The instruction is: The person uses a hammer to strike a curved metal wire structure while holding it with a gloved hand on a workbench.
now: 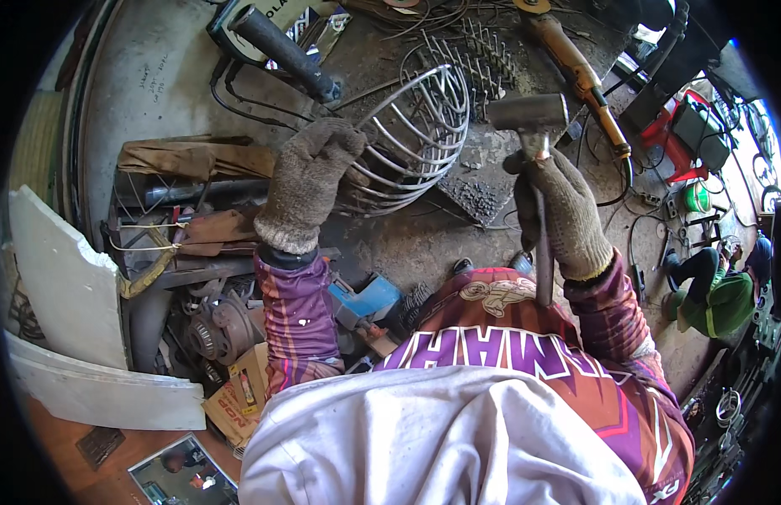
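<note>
My left hand, in a grey-brown knitted glove, is closed on the end of a cage of bent metal rods. The curved, silvery ribs of this cage rest over the worktable, to the right of the glove. My right hand, gloved the same way, is wrapped round the handle of a hammer. Its dark steel head is raised just right of the cage, and the handle's end points down toward my body. Under the glove, part of the handle is hidden.
An orange angle grinder lies at the back right, near rows of metal spikes. A steel pipe leans at the back left. Dark metal bits are heaped near the cage. Another person in green crouches far right.
</note>
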The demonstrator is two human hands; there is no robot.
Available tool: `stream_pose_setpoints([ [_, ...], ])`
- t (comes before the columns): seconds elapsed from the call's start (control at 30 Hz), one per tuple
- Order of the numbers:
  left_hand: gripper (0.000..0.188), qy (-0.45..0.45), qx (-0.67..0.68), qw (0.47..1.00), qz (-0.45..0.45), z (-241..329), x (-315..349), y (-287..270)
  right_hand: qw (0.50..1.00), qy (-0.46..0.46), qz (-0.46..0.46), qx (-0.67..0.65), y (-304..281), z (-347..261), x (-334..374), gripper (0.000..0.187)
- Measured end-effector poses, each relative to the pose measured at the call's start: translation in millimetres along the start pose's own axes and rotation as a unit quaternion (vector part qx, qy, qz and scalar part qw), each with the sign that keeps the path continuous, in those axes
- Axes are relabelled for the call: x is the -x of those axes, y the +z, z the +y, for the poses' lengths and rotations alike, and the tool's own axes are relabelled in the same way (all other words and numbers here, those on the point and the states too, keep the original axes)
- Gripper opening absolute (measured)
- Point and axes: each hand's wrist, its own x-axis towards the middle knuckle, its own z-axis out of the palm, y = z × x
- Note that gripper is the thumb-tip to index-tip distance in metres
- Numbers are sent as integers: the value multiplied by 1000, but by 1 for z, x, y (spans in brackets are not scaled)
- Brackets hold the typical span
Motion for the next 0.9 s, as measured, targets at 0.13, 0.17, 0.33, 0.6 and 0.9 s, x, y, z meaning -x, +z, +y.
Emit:
stream_pose_setpoints([
  [0.13, 18, -50, 17, 999, 13, -13, -3, -11, 999, -3, 27, -24, -20, 19, -6, 43],
  [0.17, 19, -29, 47, 998, 25, -15, -5, -11, 999, -4, 42, -31, -23, 22, -8, 43],
  [0.33, 20, -21, 56, 997, 38, -14, -14, -6, 997, -6, 60, -38, -33, 22, -13, 41],
  [0.6, 24, -19, 106, 994, 7, -19, -31, 1, 998, 15, 51, -34, -41, 15, -21, 35],
  [0.9, 12, -59, -17, 998, -30, 8, -40, 9, 999, -32, 3, 17, -43, 7, -32, 43],
])
